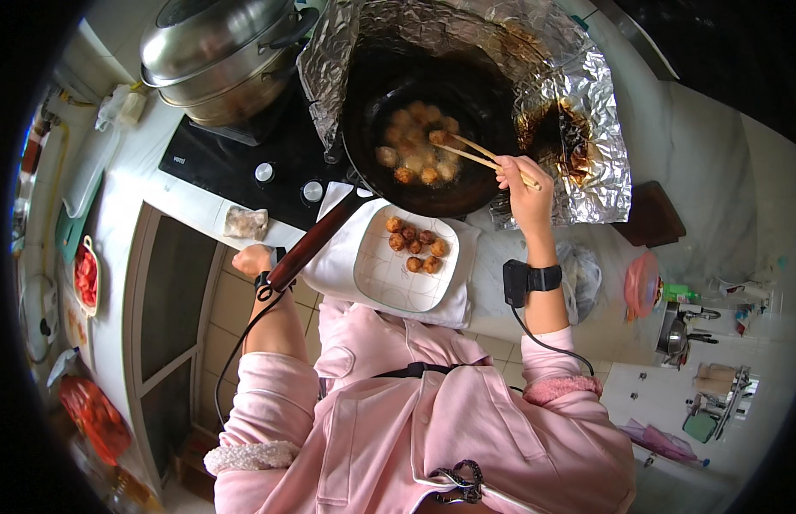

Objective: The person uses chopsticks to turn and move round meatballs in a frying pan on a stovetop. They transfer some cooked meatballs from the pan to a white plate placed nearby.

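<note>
My right hand (526,187) holds a pair of wooden chopsticks (478,154) over a dark wok (462,199). A browned ball (438,137) is at their tips, above several frying balls (407,144) in hot oil. My left hand (251,259) is closed near the counter's edge, left of the wok's brown wooden handle (321,238); its fingers are curled and nothing shows in it. A white square dish (379,286) with several browned balls (430,264) sits on a white cloth (459,315) between the wok and my body.
Crumpled aluminium foil (603,128) shields the wok's far and right sides. A lidded steel steamer (211,64) stands on the black cooktop (224,164) at left. A folded rag (246,223) lies by the cooktop's front edge. A plastic bag (578,283) and pink bowl (641,283) are at right.
</note>
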Demonstrator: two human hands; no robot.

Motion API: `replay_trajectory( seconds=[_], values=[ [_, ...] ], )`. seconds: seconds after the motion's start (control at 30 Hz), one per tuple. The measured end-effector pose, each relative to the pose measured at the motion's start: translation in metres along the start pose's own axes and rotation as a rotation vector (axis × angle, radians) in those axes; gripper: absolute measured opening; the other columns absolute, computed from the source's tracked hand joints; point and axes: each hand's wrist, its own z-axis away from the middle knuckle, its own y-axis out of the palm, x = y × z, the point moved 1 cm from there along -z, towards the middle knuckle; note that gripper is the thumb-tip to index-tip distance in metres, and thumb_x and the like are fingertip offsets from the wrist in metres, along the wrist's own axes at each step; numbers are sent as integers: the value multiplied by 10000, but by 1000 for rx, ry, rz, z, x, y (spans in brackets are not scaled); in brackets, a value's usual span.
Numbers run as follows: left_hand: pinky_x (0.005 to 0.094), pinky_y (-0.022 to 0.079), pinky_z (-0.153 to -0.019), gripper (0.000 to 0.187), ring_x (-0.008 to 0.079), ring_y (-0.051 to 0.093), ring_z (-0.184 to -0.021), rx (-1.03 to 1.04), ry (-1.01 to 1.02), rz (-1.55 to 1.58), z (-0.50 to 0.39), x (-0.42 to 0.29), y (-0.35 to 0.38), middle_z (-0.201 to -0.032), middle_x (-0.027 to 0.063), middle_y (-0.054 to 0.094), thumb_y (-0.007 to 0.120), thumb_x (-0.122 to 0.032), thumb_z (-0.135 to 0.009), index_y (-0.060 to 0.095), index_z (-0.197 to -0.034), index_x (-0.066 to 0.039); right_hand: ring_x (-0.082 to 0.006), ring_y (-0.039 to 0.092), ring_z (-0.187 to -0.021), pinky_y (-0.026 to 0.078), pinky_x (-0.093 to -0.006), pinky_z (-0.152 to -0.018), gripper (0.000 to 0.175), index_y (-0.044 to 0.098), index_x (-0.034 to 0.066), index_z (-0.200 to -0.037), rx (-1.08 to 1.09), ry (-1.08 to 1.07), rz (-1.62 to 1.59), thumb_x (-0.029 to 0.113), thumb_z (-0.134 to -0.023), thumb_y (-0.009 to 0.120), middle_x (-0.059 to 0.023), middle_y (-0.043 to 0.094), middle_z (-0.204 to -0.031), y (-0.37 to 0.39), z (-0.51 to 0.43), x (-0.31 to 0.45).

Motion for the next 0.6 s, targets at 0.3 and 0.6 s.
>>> replay_trajectory(
  seconds=[0.3,0.6],
  values=[
    [511,513,-930,292,458,669,-1063,-38,-31,-31,9,-11,-6,-1075,259,723,453,-217,-1004,629,-1057,10,-115,660,-653,531,-238,-606,327,758,-67,-1047,-39,246,-224,221,-1077,607,-95,720,-794,-24,38,27],
    [512,512,-932,297,458,669,-1064,-54,-26,-25,6,-11,-4,-1080,258,723,447,-221,-1007,631,-1060,6,-122,674,-669,548,-243,-600,229,763,-48,-1063,46,240,-234,159,-1037,669,-97,731,-815,-12,58,38]
  ],
)
